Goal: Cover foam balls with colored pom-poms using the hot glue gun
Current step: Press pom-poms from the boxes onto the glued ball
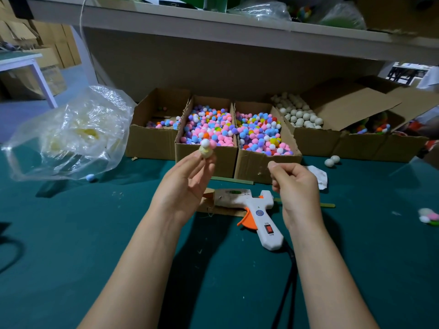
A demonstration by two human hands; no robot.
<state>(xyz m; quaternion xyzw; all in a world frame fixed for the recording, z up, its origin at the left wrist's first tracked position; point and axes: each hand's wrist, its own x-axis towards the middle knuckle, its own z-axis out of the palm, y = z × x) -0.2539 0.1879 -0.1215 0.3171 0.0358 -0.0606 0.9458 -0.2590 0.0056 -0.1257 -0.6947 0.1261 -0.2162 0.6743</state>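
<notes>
now the left hand [187, 184] pinches a ball [205, 153] with two pom-poms [205, 143]; right hand [293, 186] is curled, on what i cannot tell. next likely the gun [244, 198], at 5 o'clock.

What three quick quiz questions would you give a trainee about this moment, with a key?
1. True or false: the hot glue gun lies on the table, in neither hand.
2. What does the left hand hold? A: a foam ball with pom-poms stuck on top. B: the glue gun. C: scissors.
3. Fill in: the carton of bare foam balls stands to the person's ___ of the two full pom-pom boxes.
Key: 1 true; 2 A; 3 right.
</notes>
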